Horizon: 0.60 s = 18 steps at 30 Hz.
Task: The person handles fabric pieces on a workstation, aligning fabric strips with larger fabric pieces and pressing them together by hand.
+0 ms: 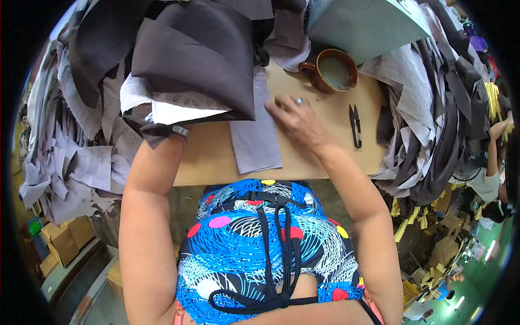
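Dark brown fabric [200,59] with a white underside lies over the left part of the tan table [208,157]. My left forearm reaches under it; the fabric hides that hand, and only the wrist with a metal band shows. A narrow grey-lilac strip [254,143] runs from beneath the fabric toward the table's front edge. Just right of the strip is my right hand [297,122], a ring on one finger, its fingers bent and the fingertips near the strip's edge. Nothing shows in its grip. Black thread snips [355,127] lie farther right.
A brown mug [334,71] of cloudy liquid stands behind my right hand, near a pale grey box-like object [368,27]. Grey and brown cloth pieces hang at both sides of the table. Cardboard boxes [62,244] are at the lower left. Other people are at the far right.
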Each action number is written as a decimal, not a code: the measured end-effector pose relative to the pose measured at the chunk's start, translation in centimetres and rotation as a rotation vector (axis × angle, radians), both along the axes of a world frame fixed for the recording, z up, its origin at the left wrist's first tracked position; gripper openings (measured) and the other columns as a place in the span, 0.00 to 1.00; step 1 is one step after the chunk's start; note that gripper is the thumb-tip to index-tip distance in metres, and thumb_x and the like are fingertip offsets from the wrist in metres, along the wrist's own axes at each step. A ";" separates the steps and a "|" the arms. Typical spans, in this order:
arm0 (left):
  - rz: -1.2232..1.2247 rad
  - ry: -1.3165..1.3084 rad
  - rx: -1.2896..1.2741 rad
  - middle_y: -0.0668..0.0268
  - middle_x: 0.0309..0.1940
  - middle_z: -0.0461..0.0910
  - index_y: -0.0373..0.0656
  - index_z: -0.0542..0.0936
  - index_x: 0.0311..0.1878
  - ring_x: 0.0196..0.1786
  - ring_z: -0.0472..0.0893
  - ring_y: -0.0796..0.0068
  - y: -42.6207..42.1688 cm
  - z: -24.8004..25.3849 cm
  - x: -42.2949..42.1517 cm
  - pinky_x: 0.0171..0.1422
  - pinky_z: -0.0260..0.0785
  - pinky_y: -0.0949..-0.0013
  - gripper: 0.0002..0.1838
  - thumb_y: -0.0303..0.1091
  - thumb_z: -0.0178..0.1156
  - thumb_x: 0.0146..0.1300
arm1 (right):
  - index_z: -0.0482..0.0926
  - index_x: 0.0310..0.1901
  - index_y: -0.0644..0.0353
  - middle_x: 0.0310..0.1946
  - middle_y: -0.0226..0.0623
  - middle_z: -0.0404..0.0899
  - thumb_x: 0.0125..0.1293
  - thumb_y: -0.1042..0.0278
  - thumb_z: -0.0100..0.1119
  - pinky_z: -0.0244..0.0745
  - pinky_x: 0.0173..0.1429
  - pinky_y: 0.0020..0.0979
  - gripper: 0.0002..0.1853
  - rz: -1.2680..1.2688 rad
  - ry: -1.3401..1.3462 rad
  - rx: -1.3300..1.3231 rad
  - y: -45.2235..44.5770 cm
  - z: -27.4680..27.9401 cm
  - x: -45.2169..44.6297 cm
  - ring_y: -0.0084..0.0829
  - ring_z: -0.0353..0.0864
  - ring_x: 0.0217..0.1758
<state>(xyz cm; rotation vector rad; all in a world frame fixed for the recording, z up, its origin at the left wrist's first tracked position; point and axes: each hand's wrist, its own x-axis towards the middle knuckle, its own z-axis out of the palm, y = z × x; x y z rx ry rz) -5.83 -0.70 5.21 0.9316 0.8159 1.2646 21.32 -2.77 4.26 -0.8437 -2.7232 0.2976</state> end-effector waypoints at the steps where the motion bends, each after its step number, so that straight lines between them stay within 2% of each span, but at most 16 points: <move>1: 0.002 0.004 0.002 0.64 0.55 0.69 0.44 0.69 0.56 0.59 0.68 0.68 0.0 0.0 0.0 0.65 0.58 0.62 0.20 0.45 0.49 0.66 | 0.76 0.51 0.54 0.42 0.37 0.72 0.55 0.74 0.53 0.67 0.47 0.35 0.20 0.029 -0.045 0.008 -1.0 0.1 0.6 0.36 0.73 0.43; 4: 0.005 0.013 0.004 0.64 0.55 0.69 0.44 0.69 0.56 0.59 0.68 0.68 0.0 0.1 -0.1 0.65 0.58 0.62 0.20 0.44 0.49 0.66 | 0.74 0.50 0.54 0.38 0.35 0.70 0.55 0.71 0.49 0.68 0.43 0.36 0.18 0.130 -0.068 0.084 -2.9 0.5 1.7 0.33 0.73 0.40; 5: 0.007 0.021 0.005 0.64 0.55 0.69 0.44 0.69 0.56 0.59 0.68 0.68 0.0 0.1 0.0 0.65 0.58 0.62 0.20 0.44 0.49 0.66 | 0.75 0.49 0.55 0.41 0.35 0.72 0.54 0.74 0.50 0.68 0.44 0.36 0.18 0.123 -0.045 0.057 -3.0 1.1 1.8 0.34 0.74 0.41; 8: 0.004 0.035 0.008 0.64 0.55 0.69 0.43 0.69 0.56 0.59 0.68 0.68 0.1 0.0 0.1 0.64 0.58 0.62 0.20 0.44 0.49 0.66 | 0.76 0.46 0.55 0.45 0.36 0.73 0.52 0.77 0.51 0.69 0.46 0.37 0.18 -0.081 0.116 0.056 -1.3 2.8 3.4 0.36 0.75 0.44; 10: 0.013 0.036 0.010 0.64 0.54 0.69 0.43 0.69 0.55 0.59 0.68 0.69 -0.1 0.1 0.3 0.64 0.59 0.63 0.19 0.44 0.49 0.66 | 0.79 0.42 0.54 0.49 0.36 0.74 0.49 0.79 0.52 0.70 0.48 0.38 0.17 -0.311 0.134 0.144 1.4 6.1 4.5 0.38 0.74 0.47; 13: 0.019 0.041 0.012 0.64 0.54 0.70 0.43 0.70 0.55 0.58 0.68 0.69 0.0 0.0 0.3 0.64 0.59 0.63 0.19 0.44 0.49 0.66 | 0.81 0.37 0.53 0.50 0.34 0.74 0.48 0.78 0.53 0.69 0.49 0.39 0.14 -0.466 -0.047 0.265 4.1 7.4 6.9 0.38 0.72 0.51; 16: 0.020 0.049 0.015 0.65 0.54 0.70 0.43 0.70 0.55 0.58 0.69 0.69 -0.1 0.0 0.3 0.64 0.59 0.63 0.19 0.43 0.49 0.66 | 0.81 0.34 0.53 0.51 0.31 0.73 0.46 0.78 0.55 0.67 0.51 0.40 0.12 -0.486 -0.207 0.291 4.7 7.2 7.3 0.37 0.70 0.54; 18: 0.023 0.053 0.020 0.65 0.54 0.70 0.43 0.70 0.55 0.58 0.69 0.70 -0.2 0.1 0.3 0.64 0.59 0.63 0.19 0.43 0.49 0.67 | 0.82 0.33 0.55 0.54 0.31 0.72 0.48 0.79 0.53 0.66 0.53 0.40 0.12 -0.468 -0.257 0.294 4.4 7.8 6.9 0.37 0.70 0.55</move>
